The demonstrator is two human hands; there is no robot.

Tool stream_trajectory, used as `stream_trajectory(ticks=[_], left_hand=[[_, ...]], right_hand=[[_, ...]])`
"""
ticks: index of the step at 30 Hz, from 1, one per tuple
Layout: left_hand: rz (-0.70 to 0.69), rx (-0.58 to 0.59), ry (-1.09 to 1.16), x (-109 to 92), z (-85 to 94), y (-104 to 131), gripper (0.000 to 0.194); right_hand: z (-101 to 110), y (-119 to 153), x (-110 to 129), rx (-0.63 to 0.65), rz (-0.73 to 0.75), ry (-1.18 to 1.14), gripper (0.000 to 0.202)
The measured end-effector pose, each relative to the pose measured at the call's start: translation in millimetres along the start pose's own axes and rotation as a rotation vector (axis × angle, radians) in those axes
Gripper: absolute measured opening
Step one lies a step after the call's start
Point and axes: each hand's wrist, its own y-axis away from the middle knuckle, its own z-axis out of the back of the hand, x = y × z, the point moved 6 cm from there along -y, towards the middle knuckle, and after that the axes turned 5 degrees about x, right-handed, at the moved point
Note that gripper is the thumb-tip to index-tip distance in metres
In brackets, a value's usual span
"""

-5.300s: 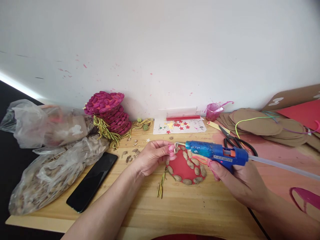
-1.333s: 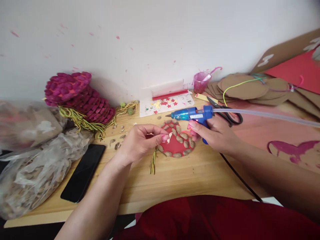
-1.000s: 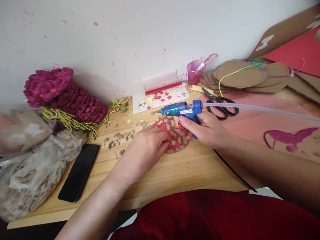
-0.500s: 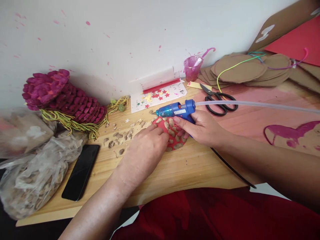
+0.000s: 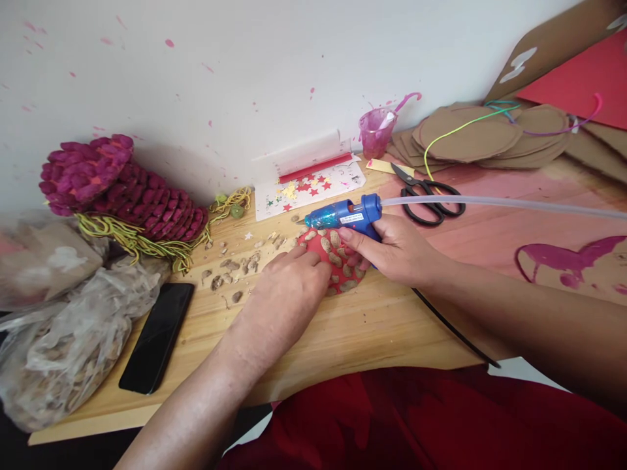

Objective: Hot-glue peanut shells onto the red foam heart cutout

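My right hand point(image 5: 399, 251) grips a blue glue gun point(image 5: 343, 214) whose nozzle points left, with a clear glue stick point(image 5: 490, 205) running out of its back. Under the gun lies a red disc point(image 5: 323, 247) with several peanut shells point(image 5: 335, 239) on it. My left hand point(image 5: 294, 287) rests over the disc's left side, fingers curled down and closed; whatever they pinch is hidden beneath them. Loose shell pieces point(image 5: 230, 264) are scattered on the wood to the left.
Black scissors point(image 5: 431, 202) lie right of the gun, near stacked cardboard ovals point(image 5: 470, 134) and a pink-stained cup point(image 5: 376, 134). Star stickers point(image 5: 308, 186) lie behind. Leftward are a phone point(image 5: 157, 339), a plastic bag of shells point(image 5: 73, 365) and stacked magenta discs point(image 5: 147, 196).
Both hands and the glue gun hold nearly the same place over the red disc. The whole view has shifted very slightly.
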Motion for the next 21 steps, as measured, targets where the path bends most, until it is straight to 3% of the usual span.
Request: stream_trajectory(ticks=[21], left_hand=[[0.012, 0.029, -0.073, 0.9, -2.6, -2.2, 0.013]], right_hand=[[0.7, -0.8, -0.4, -0.004, -0.004, 0.082, 0.038]])
